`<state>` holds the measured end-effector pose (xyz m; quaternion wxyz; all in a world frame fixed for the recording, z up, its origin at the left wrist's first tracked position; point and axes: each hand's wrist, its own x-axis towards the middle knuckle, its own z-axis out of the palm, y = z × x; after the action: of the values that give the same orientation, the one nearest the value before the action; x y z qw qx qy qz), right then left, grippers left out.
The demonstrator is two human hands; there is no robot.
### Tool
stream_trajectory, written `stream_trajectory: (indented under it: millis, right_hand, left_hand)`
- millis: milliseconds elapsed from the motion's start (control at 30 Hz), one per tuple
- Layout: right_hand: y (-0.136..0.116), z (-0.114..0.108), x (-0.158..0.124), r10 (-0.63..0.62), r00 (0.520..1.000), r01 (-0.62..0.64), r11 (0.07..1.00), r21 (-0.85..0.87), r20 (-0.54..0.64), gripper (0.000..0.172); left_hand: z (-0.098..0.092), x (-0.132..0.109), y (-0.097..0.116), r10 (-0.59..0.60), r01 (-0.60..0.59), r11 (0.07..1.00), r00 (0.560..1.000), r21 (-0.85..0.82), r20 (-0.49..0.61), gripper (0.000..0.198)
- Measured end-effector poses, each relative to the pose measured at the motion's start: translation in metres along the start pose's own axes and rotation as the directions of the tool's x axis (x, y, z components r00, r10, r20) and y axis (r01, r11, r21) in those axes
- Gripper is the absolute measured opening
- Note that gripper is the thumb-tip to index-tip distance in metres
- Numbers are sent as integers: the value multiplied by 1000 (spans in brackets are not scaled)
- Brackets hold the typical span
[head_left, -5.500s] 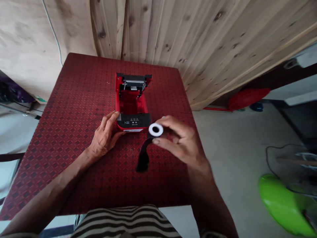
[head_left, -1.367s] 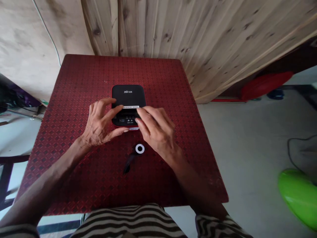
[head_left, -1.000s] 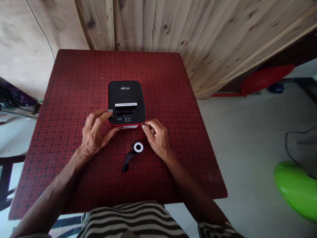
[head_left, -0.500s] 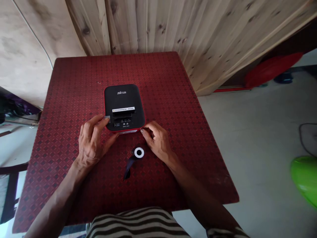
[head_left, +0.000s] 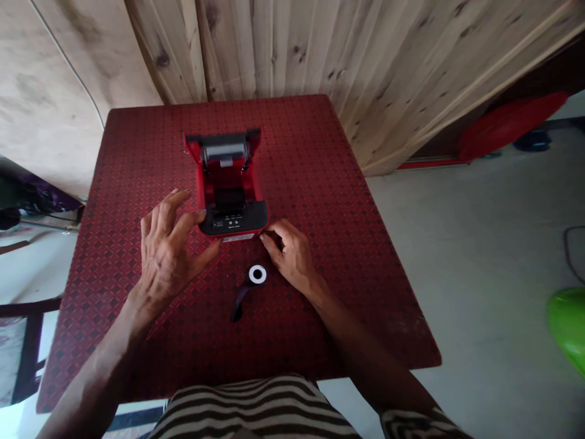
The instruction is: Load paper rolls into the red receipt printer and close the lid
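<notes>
A small red and black printer (head_left: 233, 216) stands on the red patterned table (head_left: 137, 183) with its lid (head_left: 223, 145) swung up and back, showing a red inner bay. My left hand (head_left: 167, 253) rests at the printer's front left corner, fingers spread and thumb against the black front panel. My right hand (head_left: 290, 256) lies curled on the table, its fingertips touching the printer's front right corner. A white-cored roll with a loose black ribbon tail (head_left: 253, 280) lies on the table between my hands, held by neither.
Wooden plank wall (head_left: 320, 61) stands behind the table. A red object (head_left: 512, 119) lies on the floor at right, and a green object (head_left: 569, 323) sits at the right edge. A dark chair frame (head_left: 22, 341) shows at the left.
The printer's lid, closed half a second ago, now stands open. My left hand's fingers have lifted and spread; my right hand stays at the front right corner.
</notes>
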<state>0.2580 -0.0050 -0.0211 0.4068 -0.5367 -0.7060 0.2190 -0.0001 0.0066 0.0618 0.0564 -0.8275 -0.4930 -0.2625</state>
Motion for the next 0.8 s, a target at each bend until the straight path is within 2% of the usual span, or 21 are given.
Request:
stream_trajectory:
  millis: [133,233,300,367,400,467,533,600,700,800]
  right_hand:
    - [-1,-1,-1,-16,1000,15,1000,-18,-17,10]
    - [-9,-15,5,-17,996,9,997,-83,-89,12]
    - [-21,-28,17,-97,983,73,985,-155,-158,14]
    - [-36,-40,36,-225,961,185,955,-233,-159,18]
    - [-44,-43,47,-285,951,247,932,-266,-115,19]
    - [-60,-42,73,-355,933,353,878,-324,53,20]
    - [-72,-32,99,-331,902,418,826,-378,276,19]
    - [-79,-15,121,-231,862,440,782,-441,451,19]
    - [-82,8,144,-115,823,449,732,-513,557,23]
    - [-79,19,156,-72,782,467,725,-506,619,23]
  left_hand:
    - [7,-6,0,-6,6,1000,998,-3,-64,43]
    - [15,-12,-2,-31,27,998,996,-51,-84,51]
    - [21,-16,-5,-19,10,994,996,-105,-86,57]
    - [28,-20,-8,5,-20,989,995,-148,-98,63]
    - [31,-22,-9,14,-32,986,994,-163,-111,67]
    - [39,-27,-11,24,-49,982,990,-183,-136,76]
    - [45,-31,-11,26,-56,977,989,-206,-145,86]
    - [50,-34,-10,22,-55,972,989,-228,-147,92]
    - [54,-37,-9,-2,-33,965,991,-260,-133,94]
    - [57,-38,-10,-12,-20,959,994,-282,-112,90]
